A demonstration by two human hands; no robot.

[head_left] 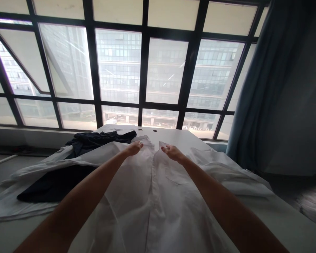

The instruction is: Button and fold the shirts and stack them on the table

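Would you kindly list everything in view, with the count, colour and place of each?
shirt: one, white, spread over the table
dark cloth: at least one piece, navy, left of and partly under the shirt
table: one, white, beneath the clothes
window: one, dark-framed, straight ahead
curtain: one, blue-grey, at right
building: one, grey, outside the window
left hand: one, at the shirt's far end
right hand: one, at the shirt's far end

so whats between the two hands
Head view: the white shirt's open front, tabletop showing through, lies between the left hand and right hand.
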